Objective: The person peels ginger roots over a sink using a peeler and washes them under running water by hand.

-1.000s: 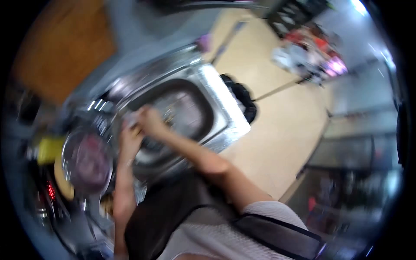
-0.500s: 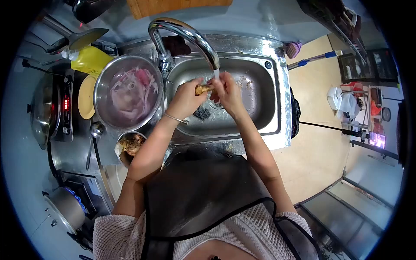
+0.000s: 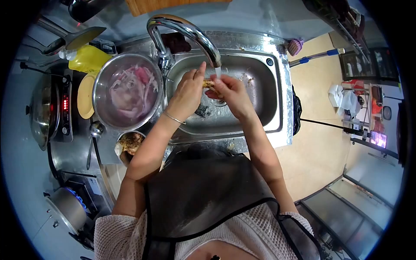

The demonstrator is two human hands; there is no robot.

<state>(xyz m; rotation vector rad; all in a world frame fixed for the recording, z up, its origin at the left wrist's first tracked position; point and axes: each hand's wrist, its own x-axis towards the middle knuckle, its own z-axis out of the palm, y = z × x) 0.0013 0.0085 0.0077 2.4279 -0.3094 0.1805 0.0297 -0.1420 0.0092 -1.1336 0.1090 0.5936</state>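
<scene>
pot (image 3: 41, 110): lidded, on the cooktop at the surface's left edge
bowl (image 3: 127, 92): steel, pink and white shreds inside, just left of the sink
left hand (image 3: 187, 93): fingers curled on the brown food piece, bracelet on wrist
food piece (image 3: 209, 84): small, pinched between both hands over the sink (image 3: 264, 93), under the tap (image 3: 182, 32) stream
right hand (image 3: 229, 93): fingers closed on the same piece
brush (image 3: 295, 46): sink's back right corner

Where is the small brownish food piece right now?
In the head view the brownish piece sits upper centre, pinched between the left hand and right hand over the sink, under the faucet stream.
</scene>
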